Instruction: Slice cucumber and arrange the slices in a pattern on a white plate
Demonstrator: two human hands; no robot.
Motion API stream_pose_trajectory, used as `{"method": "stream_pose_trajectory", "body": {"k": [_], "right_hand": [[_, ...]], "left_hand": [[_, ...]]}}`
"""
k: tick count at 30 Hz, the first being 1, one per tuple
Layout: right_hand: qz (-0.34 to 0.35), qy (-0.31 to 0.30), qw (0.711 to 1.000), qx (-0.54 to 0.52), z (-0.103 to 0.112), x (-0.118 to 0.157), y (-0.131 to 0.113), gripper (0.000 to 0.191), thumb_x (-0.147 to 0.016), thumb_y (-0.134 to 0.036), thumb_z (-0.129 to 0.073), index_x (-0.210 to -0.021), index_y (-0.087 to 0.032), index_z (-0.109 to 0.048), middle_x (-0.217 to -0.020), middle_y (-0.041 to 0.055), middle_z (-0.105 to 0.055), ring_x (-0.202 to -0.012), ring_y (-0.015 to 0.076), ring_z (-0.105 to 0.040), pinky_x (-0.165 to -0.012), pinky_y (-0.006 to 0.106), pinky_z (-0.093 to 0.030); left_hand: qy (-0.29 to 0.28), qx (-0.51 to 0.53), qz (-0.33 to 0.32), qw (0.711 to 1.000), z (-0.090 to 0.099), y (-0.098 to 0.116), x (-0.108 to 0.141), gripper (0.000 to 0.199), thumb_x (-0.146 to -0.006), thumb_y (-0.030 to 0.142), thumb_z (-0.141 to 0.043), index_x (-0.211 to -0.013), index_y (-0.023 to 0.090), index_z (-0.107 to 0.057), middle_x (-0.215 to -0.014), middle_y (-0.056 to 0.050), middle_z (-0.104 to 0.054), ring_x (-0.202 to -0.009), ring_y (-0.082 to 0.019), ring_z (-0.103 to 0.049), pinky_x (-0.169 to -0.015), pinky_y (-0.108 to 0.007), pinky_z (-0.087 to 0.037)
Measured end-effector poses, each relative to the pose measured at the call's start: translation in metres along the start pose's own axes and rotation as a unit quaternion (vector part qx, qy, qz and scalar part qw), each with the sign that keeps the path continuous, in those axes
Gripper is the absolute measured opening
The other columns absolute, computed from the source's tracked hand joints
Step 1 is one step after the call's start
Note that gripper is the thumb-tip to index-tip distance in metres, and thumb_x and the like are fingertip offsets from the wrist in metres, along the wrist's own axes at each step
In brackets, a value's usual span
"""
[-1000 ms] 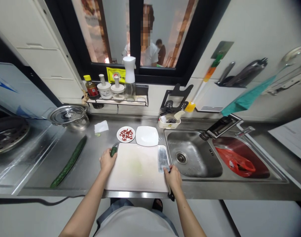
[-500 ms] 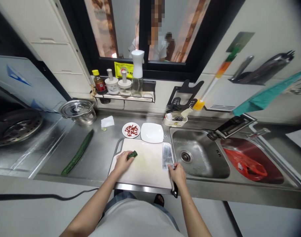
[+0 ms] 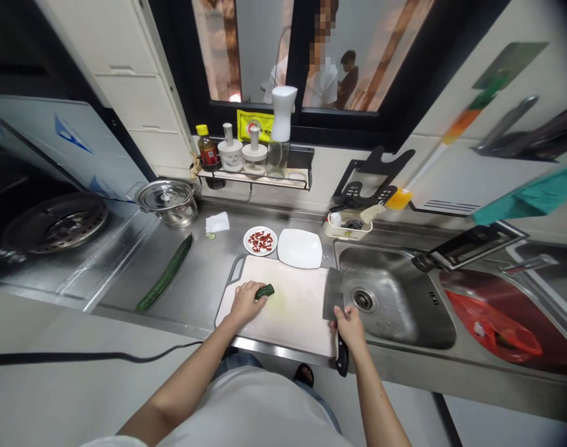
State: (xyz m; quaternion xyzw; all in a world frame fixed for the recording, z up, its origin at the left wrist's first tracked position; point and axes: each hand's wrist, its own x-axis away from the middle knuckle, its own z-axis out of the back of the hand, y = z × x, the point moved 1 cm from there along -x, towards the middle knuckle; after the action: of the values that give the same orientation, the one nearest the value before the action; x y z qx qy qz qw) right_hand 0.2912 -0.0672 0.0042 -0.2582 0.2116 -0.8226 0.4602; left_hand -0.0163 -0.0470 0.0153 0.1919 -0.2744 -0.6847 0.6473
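Cucumber piece (image 3: 265,290) on cutting board (image 3: 293,326).
Our left hand (image 3: 248,300) pinches it; our right hand (image 3: 350,326) grips the cleaver (image 3: 332,295) at the board's right edge.

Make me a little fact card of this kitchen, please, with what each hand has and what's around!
Left hand: holding a short cucumber piece above or on the cutting board
Right hand: holding a cleaver at the board's right edge
Behind the board: a small round plate with red pieces, beside a white square plate
Left on the counter: a long cucumber
Right of the board: a sink; farther right, a red bag
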Motion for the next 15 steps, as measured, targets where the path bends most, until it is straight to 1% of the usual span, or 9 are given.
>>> {"method": "stream_pose_trajectory", "body": {"k": [4,7,8,11,14,15], "right_hand": [[0.005,0.005,0.999,-0.053,0.005,0.000,-0.004,0.028,-0.081,-0.046,-0.042,-0.093,-0.021,-0.045,-0.068,-0.0005,-0.058,-0.060,0.0165,-0.055,-0.060,0.026,-0.040],[0.026,0.006,0.999,-0.044,0.012,0.006,-0.017,0.033,-0.080,-0.049,-0.045,-0.095,-0.020,-0.049,-0.069,0.0001,-0.058,-0.063,0.0171,-0.055,-0.061,0.026,-0.039],[0.035,-0.007,0.999,-0.030,0.013,0.010,-0.023,0.034,-0.080,-0.049,-0.046,-0.097,-0.020,-0.050,-0.070,0.0004,-0.059,-0.064,0.0174,-0.055,-0.061,0.025,-0.038],[0.069,-0.071,0.995,0.034,0.015,0.022,-0.046,0.034,-0.082,-0.047,-0.048,-0.100,-0.019,-0.055,-0.077,0.0032,-0.063,-0.072,0.0185,-0.058,-0.062,0.024,-0.036],[0.106,-0.133,0.981,0.096,0.014,0.035,-0.068,0.029,-0.088,-0.038,-0.043,-0.103,-0.018,-0.058,-0.087,0.0064,-0.067,-0.080,0.0183,-0.059,-0.064,0.023,-0.035],[0.110,-0.145,0.975,0.128,0.012,0.039,-0.074,0.029,-0.090,-0.037,-0.041,-0.104,-0.019,-0.058,-0.090,0.0069,-0.068,-0.082,0.0186,-0.059,-0.064,0.023,-0.034]], "left_hand": [[0.008,0.005,-0.008,1.000,0.000,0.001,-0.001,0.034,-0.080,0.032,-0.059,-0.112,0.022,-0.062,-0.111,-0.007,-0.064,-0.107,-0.023,-0.054,-0.096,-0.036,-0.035],[0.019,0.011,-0.015,1.000,-0.001,0.001,-0.003,0.034,-0.082,0.034,-0.057,-0.114,0.022,-0.061,-0.111,-0.007,-0.064,-0.107,-0.022,-0.055,-0.095,-0.035,-0.037],[0.020,0.011,-0.016,1.000,-0.002,0.000,-0.003,0.034,-0.083,0.034,-0.056,-0.114,0.022,-0.061,-0.111,-0.007,-0.064,-0.107,-0.022,-0.055,-0.095,-0.034,-0.038],[0.017,0.012,-0.022,1.000,-0.005,-0.002,-0.005,0.031,-0.084,0.035,-0.056,-0.113,0.023,-0.062,-0.111,-0.007,-0.065,-0.106,-0.021,-0.056,-0.095,-0.034,-0.038],[0.016,0.026,-0.037,0.999,-0.007,-0.005,-0.005,0.029,-0.085,0.034,-0.055,-0.111,0.024,-0.064,-0.109,-0.006,-0.066,-0.105,-0.021,-0.057,-0.095,-0.034,-0.039],[0.017,0.031,-0.042,0.998,-0.007,-0.006,-0.004,0.028,-0.085,0.034,-0.055,-0.110,0.024,-0.064,-0.109,-0.006,-0.067,-0.104,-0.020,-0.058,-0.095,-0.033,-0.040]]}}
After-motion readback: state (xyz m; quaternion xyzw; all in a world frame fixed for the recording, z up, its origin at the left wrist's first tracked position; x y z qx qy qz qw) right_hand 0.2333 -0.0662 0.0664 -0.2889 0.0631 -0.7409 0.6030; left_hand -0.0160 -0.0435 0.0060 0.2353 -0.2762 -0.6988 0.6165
